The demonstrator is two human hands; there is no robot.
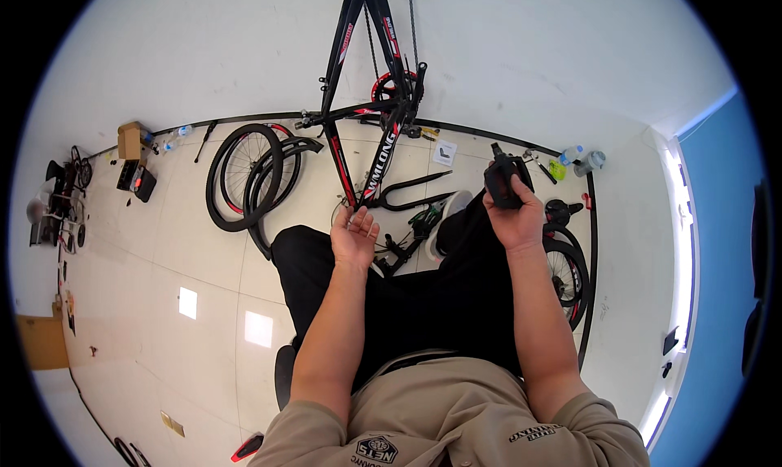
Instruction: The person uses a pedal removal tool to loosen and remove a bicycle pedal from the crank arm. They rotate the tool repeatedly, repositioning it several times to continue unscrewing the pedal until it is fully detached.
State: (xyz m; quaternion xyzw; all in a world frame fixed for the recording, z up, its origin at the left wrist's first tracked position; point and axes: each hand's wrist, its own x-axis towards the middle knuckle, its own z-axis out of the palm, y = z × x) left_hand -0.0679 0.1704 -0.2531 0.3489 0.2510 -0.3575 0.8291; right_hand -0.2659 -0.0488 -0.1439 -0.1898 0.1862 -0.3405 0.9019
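My right hand (518,214) grips a black bicycle pedal (503,182), its short spindle pointing up and away from me. My left hand (354,237) is palm up with loosely curled, parted fingers. Its fingertips are at the near end of a black, red and white bicycle frame (381,162); whether they touch it I cannot tell. On the frame's right side are a red and black crankset (391,88) and a crank arm (420,80). Below the frame, a black fork (407,194) lies on the floor by my foot.
Loose wheels and tyres (244,178) lie to the left of the frame. A cardboard box (130,141) and a black toolbox (142,184) stand farther left. Bottles (590,163) and small tools line the right wall, with another wheel (564,276) beside my right arm.
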